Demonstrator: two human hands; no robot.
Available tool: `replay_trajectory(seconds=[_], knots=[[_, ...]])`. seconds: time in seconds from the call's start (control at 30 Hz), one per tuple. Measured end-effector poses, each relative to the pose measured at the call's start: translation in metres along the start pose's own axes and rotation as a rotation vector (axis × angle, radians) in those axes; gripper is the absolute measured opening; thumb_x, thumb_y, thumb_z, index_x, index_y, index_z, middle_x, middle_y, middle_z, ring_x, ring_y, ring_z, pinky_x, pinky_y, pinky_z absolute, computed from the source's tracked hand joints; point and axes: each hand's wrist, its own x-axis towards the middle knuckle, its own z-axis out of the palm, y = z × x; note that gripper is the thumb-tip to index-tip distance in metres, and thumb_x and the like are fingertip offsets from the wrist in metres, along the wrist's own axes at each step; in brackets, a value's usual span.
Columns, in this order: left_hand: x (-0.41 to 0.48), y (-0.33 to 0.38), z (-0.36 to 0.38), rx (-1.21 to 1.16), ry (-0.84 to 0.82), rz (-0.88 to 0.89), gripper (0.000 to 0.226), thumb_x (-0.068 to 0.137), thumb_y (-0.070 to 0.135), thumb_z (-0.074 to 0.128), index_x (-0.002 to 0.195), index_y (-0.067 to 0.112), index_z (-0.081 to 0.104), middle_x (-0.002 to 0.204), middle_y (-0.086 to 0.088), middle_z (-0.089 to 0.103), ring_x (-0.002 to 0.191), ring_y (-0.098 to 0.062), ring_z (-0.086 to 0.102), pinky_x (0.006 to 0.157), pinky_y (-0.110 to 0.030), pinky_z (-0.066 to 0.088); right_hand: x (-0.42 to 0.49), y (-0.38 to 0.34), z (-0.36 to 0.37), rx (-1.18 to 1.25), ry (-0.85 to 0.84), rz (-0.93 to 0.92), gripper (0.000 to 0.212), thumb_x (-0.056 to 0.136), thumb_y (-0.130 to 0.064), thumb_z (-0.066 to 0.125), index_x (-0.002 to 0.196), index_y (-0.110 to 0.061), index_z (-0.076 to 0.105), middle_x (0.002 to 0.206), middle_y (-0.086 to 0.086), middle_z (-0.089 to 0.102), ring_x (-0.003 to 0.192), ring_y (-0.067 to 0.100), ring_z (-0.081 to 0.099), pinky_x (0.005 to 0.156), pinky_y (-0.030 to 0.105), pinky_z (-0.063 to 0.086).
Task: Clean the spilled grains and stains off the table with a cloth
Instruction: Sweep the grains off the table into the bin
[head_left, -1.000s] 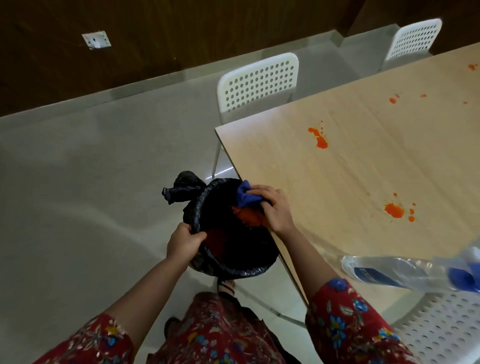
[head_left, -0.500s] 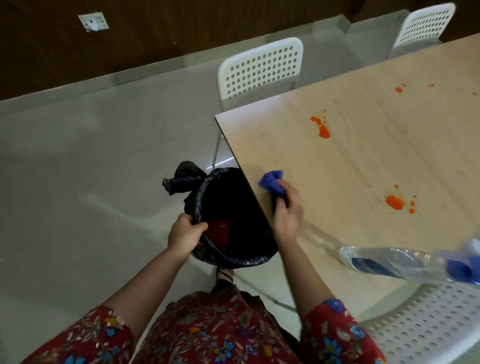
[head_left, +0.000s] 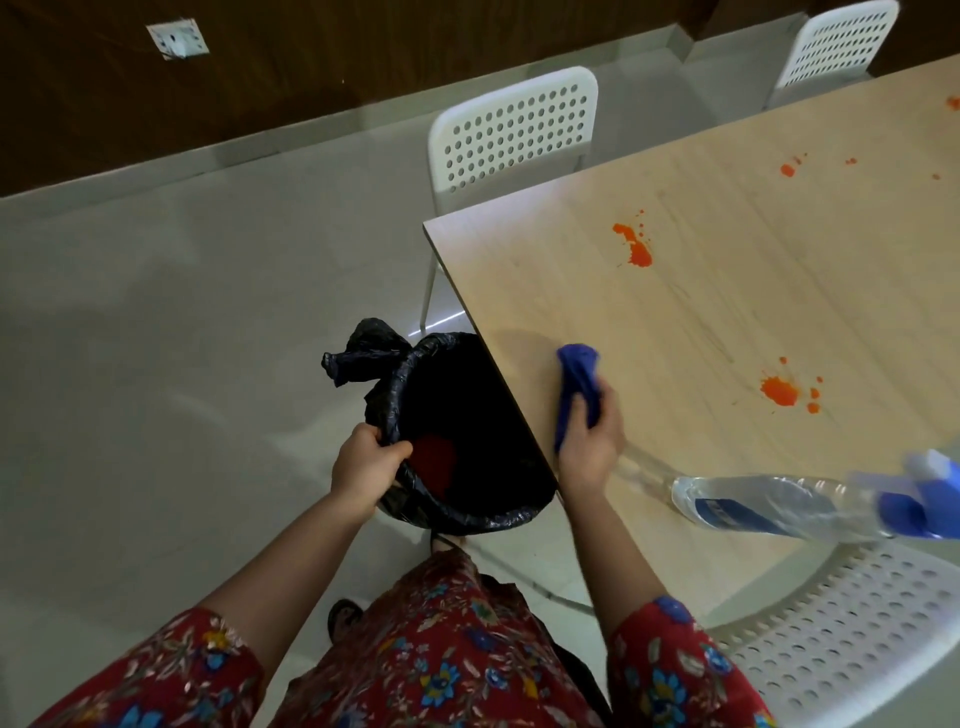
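Here, the right hand (head_left: 589, 452) is gripping a bunched blue cloth (head_left: 579, 384), its fingers curling round the wad. It is holding the cloth down at the pale wooden table (head_left: 727, 312), just inside the table's left edge. The left hand (head_left: 363, 467) is clutching the near-left rim of a bin (head_left: 467, 519) lined with a black bag, fingers hooking over the rim. The bin is sitting just beside the table's left edge and partly beneath it, and a red patch (head_left: 434, 462) is showing at its bottom. The bag's knotted tail (head_left: 358, 353) is sticking out at the far left of the rim. An orange splatter (head_left: 636, 249) is lying on the tabletop beyond the cloth, well apart from it. A second orange splatter (head_left: 779, 389) is lying to the cloth's right, and smaller orange spots (head_left: 788, 170) are dotting the far right of the table. A clear spray bottle (head_left: 769, 509) with a blue trigger head is lying on its side at the table's near right, close to the right wrist. One white perforated chair (head_left: 511, 135) is standing at the table's far-left end, another chair (head_left: 836, 41) at the far right, and a third chair (head_left: 831, 649) at the near right.
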Motion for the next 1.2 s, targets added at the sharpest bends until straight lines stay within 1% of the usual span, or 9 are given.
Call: replay_trajectory(seconds=[0.13,0.27,0.4,0.5,0.63,0.87,0.97,1.07,1.2], knots=[[-0.003,-0.002,0.001,-0.006,-0.003,-0.003,0.015,0.084,0.016,0.065,0.080,0.011,0.051,0.074,-0.009,0.058,0.064,-0.031,0.062,0.070,-0.047,0.054,-0.015,0.000,0.004,-0.197,0.045,-0.057,0.035,0.088,-0.015,0.051,0.119,-0.002,0.058,0.116,0.015,0.062,0.109,0.033,0.055,0.096,0.034,0.037],[-0.005,-0.004,0.000,-0.027,-0.011,0.001,0.019,0.083,0.013,0.065,0.073,0.012,0.048,0.064,-0.005,0.053,0.057,-0.027,0.058,0.064,-0.041,0.050,-0.041,-0.012,0.027,-0.065,-0.100,-0.171,0.027,0.088,-0.005,0.050,0.113,-0.005,0.062,0.111,0.007,0.066,0.102,0.021,0.058,0.091,0.028,0.042],[-0.001,-0.007,-0.002,-0.010,-0.008,-0.003,0.023,0.084,0.015,0.065,0.070,0.013,0.047,0.062,-0.004,0.051,0.058,-0.026,0.055,0.059,-0.036,0.043,0.028,-0.008,0.006,0.019,0.313,0.160,0.027,0.090,-0.010,0.048,0.114,-0.004,0.057,0.108,0.015,0.065,0.099,0.027,0.060,0.090,0.034,0.042],[0.002,-0.008,-0.002,-0.025,-0.005,-0.016,0.017,0.086,0.018,0.065,0.081,0.014,0.050,0.079,-0.008,0.059,0.076,-0.031,0.063,0.073,-0.046,0.054,0.092,-0.006,-0.011,-0.116,0.422,0.386,0.026,0.093,-0.011,0.046,0.118,-0.010,0.053,0.114,0.014,0.062,0.110,0.034,0.053,0.093,0.040,0.043],[0.006,-0.015,-0.003,-0.060,-0.029,-0.027,0.018,0.088,0.017,0.065,0.093,0.011,0.048,0.086,-0.007,0.057,0.080,-0.030,0.063,0.081,-0.051,0.055,0.113,-0.026,0.002,-0.236,0.200,0.365,0.033,0.092,-0.016,0.047,0.125,-0.019,0.048,0.119,0.014,0.054,0.115,0.031,0.047,0.095,0.037,0.039],[0.004,-0.045,-0.018,-0.079,-0.009,-0.029,0.016,0.086,0.012,0.062,0.082,0.008,0.048,0.069,-0.007,0.051,0.058,-0.022,0.049,0.055,-0.030,0.037,-0.030,-0.035,0.060,-0.318,-0.344,-0.223,0.028,0.087,-0.012,0.052,0.114,-0.015,0.060,0.097,0.015,0.058,0.092,0.032,0.055,0.084,0.038,0.042],[0.003,-0.081,-0.035,-0.145,-0.008,-0.059,0.023,0.085,0.008,0.060,0.074,0.010,0.040,0.064,-0.006,0.044,0.052,-0.020,0.043,0.050,-0.027,0.032,-0.097,-0.031,0.060,0.112,-0.606,0.125,0.014,0.095,-0.008,0.052,0.104,-0.015,0.060,0.099,0.007,0.063,0.089,0.017,0.060,0.078,0.030,0.047],[-0.001,-0.133,-0.047,-0.166,0.004,-0.105,0.022,0.088,0.010,0.059,0.078,0.009,0.040,0.065,-0.006,0.043,0.052,-0.019,0.042,0.049,-0.027,0.033,-0.135,-0.024,0.070,0.540,-0.617,0.664,0.014,0.096,-0.004,0.050,0.102,-0.013,0.059,0.095,0.008,0.065,0.081,0.019,0.062,0.073,0.030,0.050],[0.000,-0.195,-0.054,-0.245,0.073,-0.211,0.015,0.088,0.014,0.062,0.091,0.005,0.050,0.076,-0.007,0.055,0.064,-0.020,0.054,0.054,-0.028,0.040,-0.153,-0.004,0.094,0.762,-0.594,1.157,0.014,0.097,-0.015,0.048,0.100,-0.008,0.060,0.078,0.013,0.069,0.066,0.023,0.067,0.055,0.028,0.055]])
